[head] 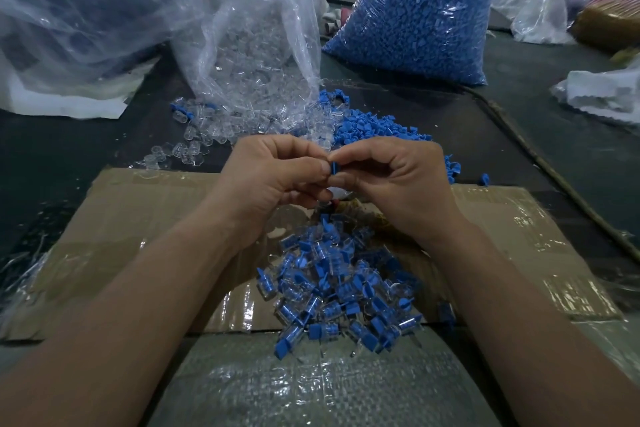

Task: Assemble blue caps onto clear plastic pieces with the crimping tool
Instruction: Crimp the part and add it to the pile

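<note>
My left hand (273, 177) and my right hand (394, 180) meet fingertip to fingertip above the cardboard sheet (145, 218). Between them sits a small blue cap (334, 168), pinched from both sides; any clear piece under the fingers is hidden. Below the hands lies a heap of joined blue-and-clear pieces (339, 288). Loose blue caps (374, 130) are piled just beyond my hands. Loose clear pieces (194, 135) spill from an open bag (256, 55) at the left. No crimping tool shows.
A full bag of blue caps (422, 17) stands at the back right. A big crumpled plastic bag (86, 10) fills the back left. More bags (540, 7) and a white cloth (602, 94) lie at the right. A cable (540, 163) runs diagonally along the dark table.
</note>
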Tool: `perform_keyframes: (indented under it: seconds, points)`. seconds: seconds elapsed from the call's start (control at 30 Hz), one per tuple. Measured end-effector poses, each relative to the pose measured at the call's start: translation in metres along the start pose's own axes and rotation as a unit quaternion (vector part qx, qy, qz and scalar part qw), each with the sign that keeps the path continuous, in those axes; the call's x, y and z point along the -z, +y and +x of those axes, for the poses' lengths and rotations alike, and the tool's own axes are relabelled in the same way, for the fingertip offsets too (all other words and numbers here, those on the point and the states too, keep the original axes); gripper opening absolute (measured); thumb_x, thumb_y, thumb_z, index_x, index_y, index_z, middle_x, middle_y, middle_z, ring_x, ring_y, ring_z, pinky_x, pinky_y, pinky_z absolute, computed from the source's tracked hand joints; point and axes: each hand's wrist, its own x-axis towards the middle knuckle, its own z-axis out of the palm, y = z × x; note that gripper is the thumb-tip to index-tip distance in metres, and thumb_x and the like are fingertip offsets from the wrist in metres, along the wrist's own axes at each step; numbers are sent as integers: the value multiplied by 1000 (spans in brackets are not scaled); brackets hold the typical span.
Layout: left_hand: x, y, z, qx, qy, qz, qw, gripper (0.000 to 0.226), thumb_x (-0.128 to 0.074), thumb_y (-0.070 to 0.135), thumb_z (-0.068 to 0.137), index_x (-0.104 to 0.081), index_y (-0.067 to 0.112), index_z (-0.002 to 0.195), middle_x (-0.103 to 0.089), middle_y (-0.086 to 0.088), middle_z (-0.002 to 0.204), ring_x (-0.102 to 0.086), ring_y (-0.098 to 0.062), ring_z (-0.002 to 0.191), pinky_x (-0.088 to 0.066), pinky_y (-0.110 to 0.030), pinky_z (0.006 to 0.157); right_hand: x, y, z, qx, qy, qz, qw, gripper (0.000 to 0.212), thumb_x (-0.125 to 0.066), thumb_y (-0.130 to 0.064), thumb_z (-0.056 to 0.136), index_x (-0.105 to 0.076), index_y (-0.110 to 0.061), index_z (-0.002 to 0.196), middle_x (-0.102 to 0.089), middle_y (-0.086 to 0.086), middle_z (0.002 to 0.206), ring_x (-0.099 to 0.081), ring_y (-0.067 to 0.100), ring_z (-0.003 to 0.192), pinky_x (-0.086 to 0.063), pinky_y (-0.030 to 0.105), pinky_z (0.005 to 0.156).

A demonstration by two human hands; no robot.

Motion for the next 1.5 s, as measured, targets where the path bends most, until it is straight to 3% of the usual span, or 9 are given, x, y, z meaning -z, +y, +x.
perform_keyframes:
  seconds: [0.17,0.3,0.4,0.53,0.73,0.83,1.1,1.27,1.5]
  points:
    - [-1,1,-1,2,0,2,1000,14,-66,12,54,-62,8,66,-65,-6,54,-62,-14,45,-48,-17,43,0,-1,0,-18,-14,-10,1000,33,-74,-4,69,-63,-14,99,-64,-11,83,-61,-8,74,-47,7,68]
    - [2,1,0,-4,13,-12,1000,15,-66,12,55,-62,7,68,-66,-6,56,-62,-14,47,-48,-17,44,13,-2,4,-115,-20,-5,993,23,-69,-35,64,-64,-30,86,-65,-16,82,-64,-1,76,-51,13,73]
    - [4,1,1,-6,29,-20,999,16,-66,13,56,-62,7,70,-66,-5,57,-63,-14,49,-48,-17,44,36,8,4,-186,-21,-51,981,19,-73,-35,64,-63,-37,81,-66,-18,80,-63,-4,77,-52,20,78]
    - [5,-1,2,-5,41,-29,999,16,-67,13,56,-62,7,70,-67,-6,58,-64,-15,50,-48,-17,44,63,16,1,-272,-151,-112,944,34,-75,-44,56,-60,-43,87,-59,-26,95,-52,-15,87,-39,15,78]
    - [6,0,2,-9,49,-31,998,18,-67,13,56,-61,7,72,-67,-5,59,-64,-14,50,-48,-17,44,54,18,-1,-322,-332,-169,870,64,-82,-30,62,-46,-46,113,-42,-34,97,-43,-7,91,-33,17,73]
    - [6,0,2,-5,47,-29,998,17,-66,12,57,-60,6,72,-67,-5,58,-64,-14,50,-48,-17,45,51,17,1,-302,-323,-212,872,72,-83,-31,62,-47,-38,124,-42,-27,101,-43,3,100,-34,23,81]
    - [5,0,1,-5,49,-40,998,17,-61,10,59,-58,5,75,-67,-5,60,-65,-13,54,-50,-16,48,40,10,5,-264,-287,-305,869,49,-73,-29,69,-56,-30,116,-55,-8,100,-52,14,95,-46,31,81]
    - [5,1,1,-7,56,-43,997,17,-60,10,58,-58,5,75,-68,-5,60,-65,-13,54,-50,-16,48,33,14,8,-215,-272,-380,858,26,-62,-19,77,-54,-32,98,-54,-9,87,-47,12,78,-32,25,56]
    - [7,0,2,-17,69,-51,996,19,-60,10,60,-57,6,78,-68,-3,60,-66,-12,56,-51,-16,49,29,22,4,-221,-241,-372,869,19,-60,-18,79,-53,-32,90,-50,-12,83,-45,7,75,-31,26,56]
